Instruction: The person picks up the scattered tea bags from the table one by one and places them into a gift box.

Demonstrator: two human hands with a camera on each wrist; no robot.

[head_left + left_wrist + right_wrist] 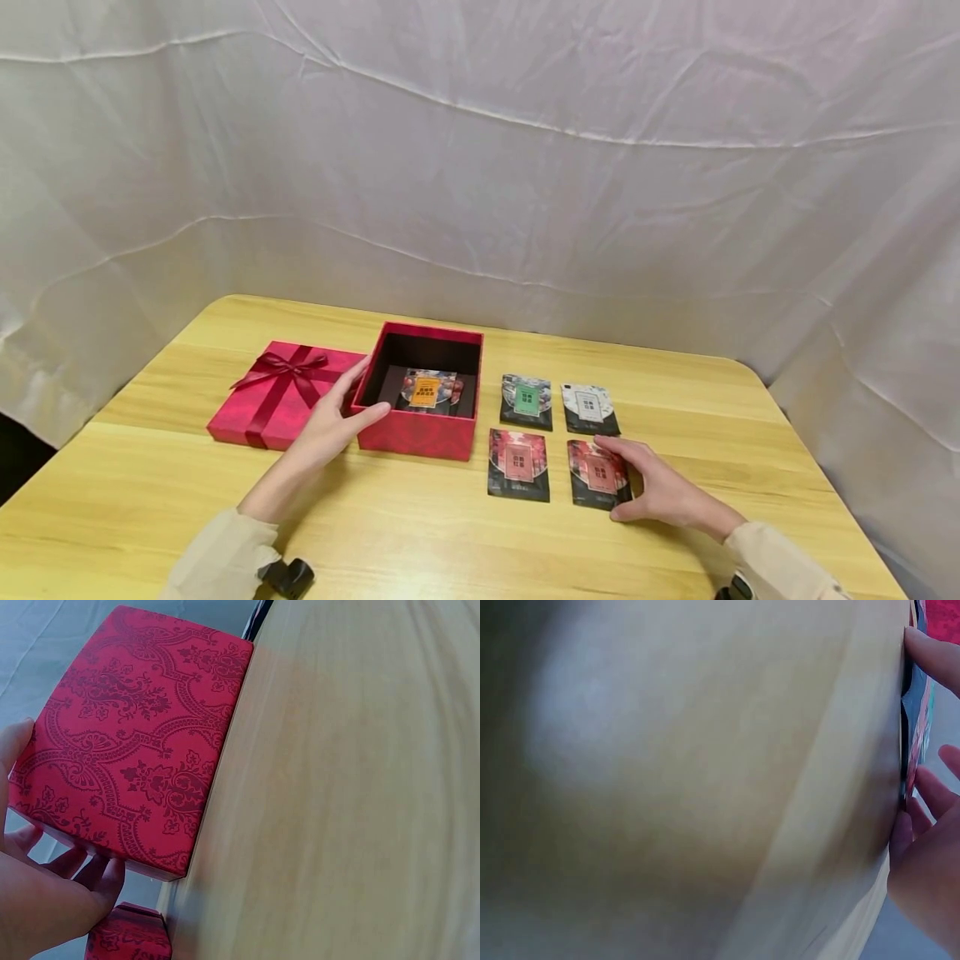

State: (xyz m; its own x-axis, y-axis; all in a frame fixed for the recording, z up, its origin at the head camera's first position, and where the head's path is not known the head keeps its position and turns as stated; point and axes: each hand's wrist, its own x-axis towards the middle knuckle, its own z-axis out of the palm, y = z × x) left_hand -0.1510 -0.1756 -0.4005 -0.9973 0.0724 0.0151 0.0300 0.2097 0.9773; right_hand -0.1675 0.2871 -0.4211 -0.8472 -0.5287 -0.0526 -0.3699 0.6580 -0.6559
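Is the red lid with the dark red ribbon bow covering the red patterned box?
No, the red lid lies on the pale wooden table beside the red patterned box, which stands open.

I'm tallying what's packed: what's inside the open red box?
Inside the red box lies an orange-labelled packet, with a reddish edge of something showing at its right. Whatever lies underneath is covered, so the count is unclear.

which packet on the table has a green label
The back-left packet; the back-right packet has a white label, the front-left packet and front-right packet reddish ones.
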